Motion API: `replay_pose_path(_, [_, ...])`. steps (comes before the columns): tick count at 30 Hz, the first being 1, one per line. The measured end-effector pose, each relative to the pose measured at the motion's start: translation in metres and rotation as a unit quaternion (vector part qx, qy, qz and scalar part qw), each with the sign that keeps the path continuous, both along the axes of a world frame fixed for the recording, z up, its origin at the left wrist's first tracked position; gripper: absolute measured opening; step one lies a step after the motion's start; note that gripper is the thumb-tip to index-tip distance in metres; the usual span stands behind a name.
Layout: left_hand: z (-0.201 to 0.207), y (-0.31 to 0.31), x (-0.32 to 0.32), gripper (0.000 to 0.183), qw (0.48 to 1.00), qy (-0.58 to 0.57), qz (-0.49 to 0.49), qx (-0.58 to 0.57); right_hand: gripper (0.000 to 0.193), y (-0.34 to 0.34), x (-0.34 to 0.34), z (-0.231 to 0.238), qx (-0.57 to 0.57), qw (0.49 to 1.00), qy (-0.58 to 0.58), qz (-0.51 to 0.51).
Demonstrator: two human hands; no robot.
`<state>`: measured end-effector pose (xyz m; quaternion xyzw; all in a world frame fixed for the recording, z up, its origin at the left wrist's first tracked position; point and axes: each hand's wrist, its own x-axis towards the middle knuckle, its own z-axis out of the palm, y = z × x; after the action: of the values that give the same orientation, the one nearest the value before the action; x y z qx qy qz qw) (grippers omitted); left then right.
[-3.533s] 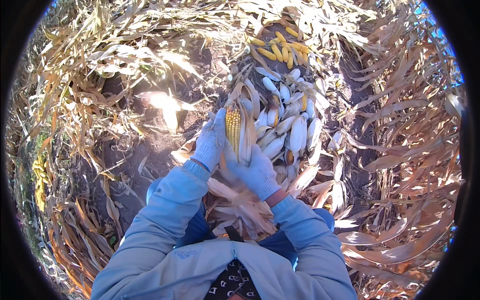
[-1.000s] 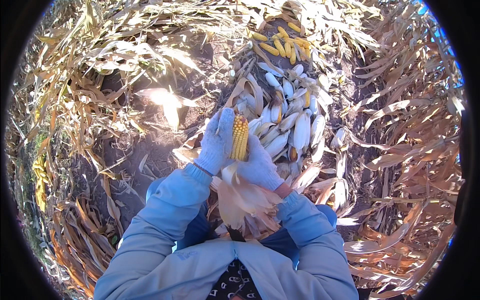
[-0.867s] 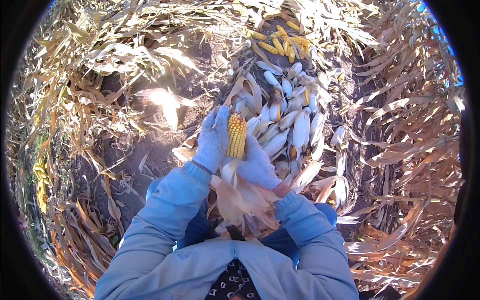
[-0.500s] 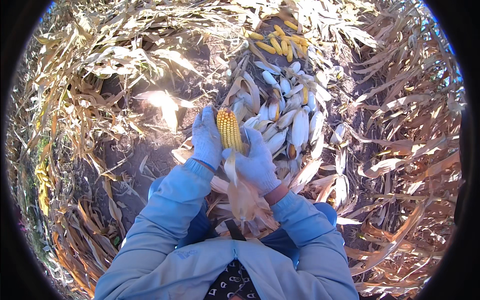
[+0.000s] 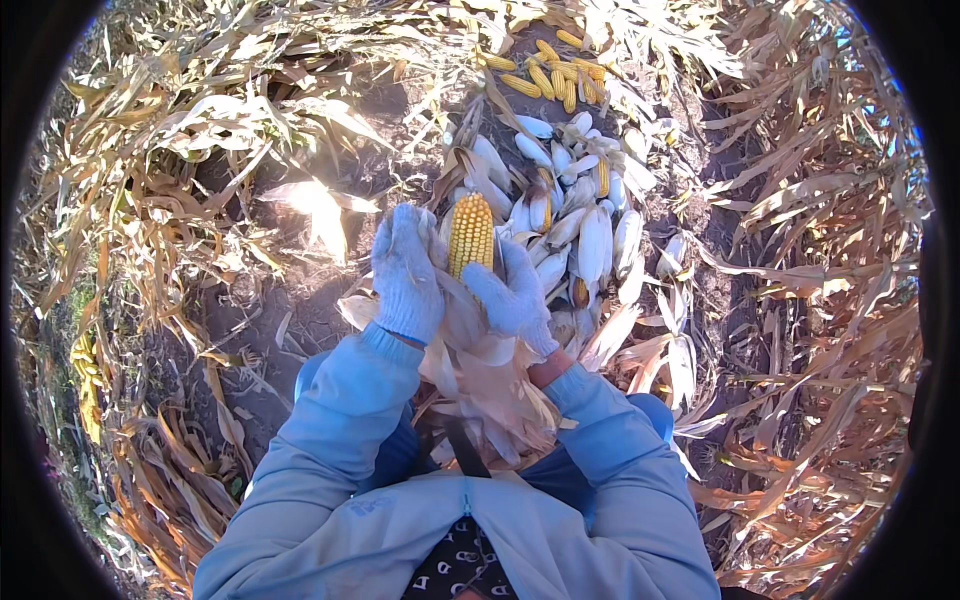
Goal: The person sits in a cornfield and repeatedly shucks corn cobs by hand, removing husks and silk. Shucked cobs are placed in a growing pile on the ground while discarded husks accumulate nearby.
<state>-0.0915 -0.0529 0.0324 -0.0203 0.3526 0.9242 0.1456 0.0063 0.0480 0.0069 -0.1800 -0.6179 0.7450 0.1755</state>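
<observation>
Apparently husking, the left hand [image 5: 406, 275] and right hand [image 5: 517, 302] clasp an ear [image 5: 470, 235] whose near husk [image 5: 490, 372] likely needs tearing off.

Left of the left hand [image 5: 408, 278]: bare soil [image 5: 308, 292], low scraps only; room to pass. Between hands: cob [image 5: 470, 235] fills the gap. Beyond the right hand [image 5: 515, 298]: heap of corn [image 5: 592, 245] obstructs low passage. Below both hands: loose husks [image 5: 490, 388] crowd the space above the lap.
</observation>
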Motion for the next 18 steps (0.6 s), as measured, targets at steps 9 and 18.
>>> replay_pose_path(9, [0.003, -0.001, 0.008, 0.023, 0.987, 0.092, -0.042, -0.124, 0.046, -0.007, 0.000, -0.012, -0.025, 0.995, 0.063, 0.075])
replay_pose_path(18, [0.028, -0.029, -0.021, 0.026, 0.999, 0.028, -0.040, -0.003, 0.042, 0.054, -0.002, -0.008, -0.308, 0.947, 0.030, -0.086])
